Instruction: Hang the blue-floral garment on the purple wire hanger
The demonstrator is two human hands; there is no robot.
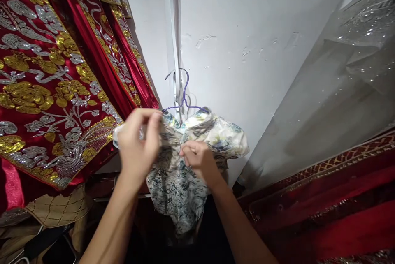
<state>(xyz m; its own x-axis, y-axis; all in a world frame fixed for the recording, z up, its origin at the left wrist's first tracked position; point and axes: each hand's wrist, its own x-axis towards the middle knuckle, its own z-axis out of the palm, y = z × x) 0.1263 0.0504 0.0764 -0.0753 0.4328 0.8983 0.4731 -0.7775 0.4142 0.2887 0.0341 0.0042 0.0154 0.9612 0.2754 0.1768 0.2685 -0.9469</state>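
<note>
A short-sleeved patterned shirt (pixel 177 184), white with blue-green and yellow print, hangs in front of me on a purple wire hanger (pixel 185 95). My right hand (pixel 197 157) is closed in a pinch at the shirt's front opening, a little below the collar. In front of the shirt's left shoulder is my left hand (pixel 140 138), raised, with thumb and index finger brought together at the tips. It is slightly blurred, and I cannot make out what those fingertips hold, if anything. The left hand covers part of the sleeve behind it.
A white vertical strip (pixel 173 29) runs down the pale wall (pixel 247 17) behind the hanger. Red cloth with gold and silver embroidery (pixel 58 87) hangs at left. Clear plastic sheeting (pixel 324 87) and red fabric (pixel 345 223) are at right. Assorted items lie lower left.
</note>
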